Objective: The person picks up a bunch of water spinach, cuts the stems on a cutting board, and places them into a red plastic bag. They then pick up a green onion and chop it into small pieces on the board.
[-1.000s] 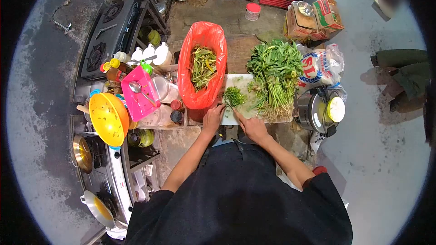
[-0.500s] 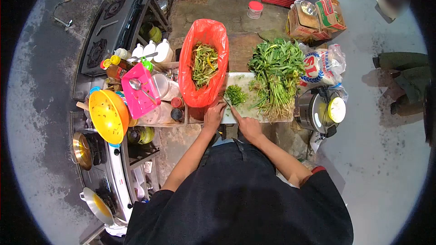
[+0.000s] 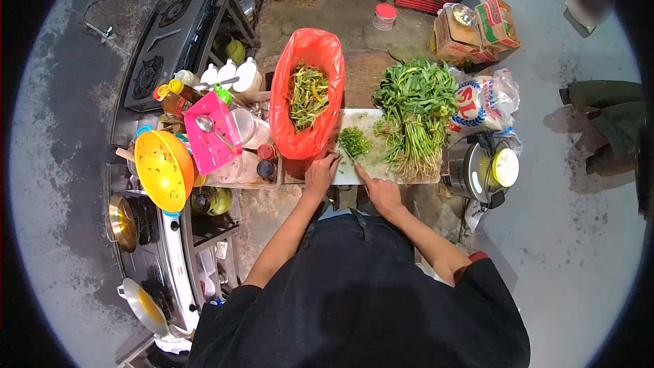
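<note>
My right hand (image 3: 383, 194) is closed around the handle of a knife (image 3: 351, 157), index finger stretched along it. The blade points away from me, over a white cutting board (image 3: 345, 176). Beside the blade is a small heap of finely chopped greens (image 3: 354, 142). My left hand (image 3: 321, 174) rests at the board's left edge, fingers pinched together near the knife tip; what they hold is too small to tell. On the board's right side lies a big bunch of leafy greens (image 3: 417, 88), its stems and roots towards me. A red plastic bag (image 3: 278, 112) of trimmings stands left of the board.
To the left are a pink basket (image 3: 208, 146) with a spoon, a yellow colander (image 3: 162, 172), several bottles and a stove (image 3: 153, 75). A pot (image 3: 470, 170) and a white printed sack (image 3: 477, 102) stand at right. Another person's leg (image 3: 606, 92) shows far right.
My right hand has shifted slightly right and towards me with the knife. The left hand stays nearly where it was.
</note>
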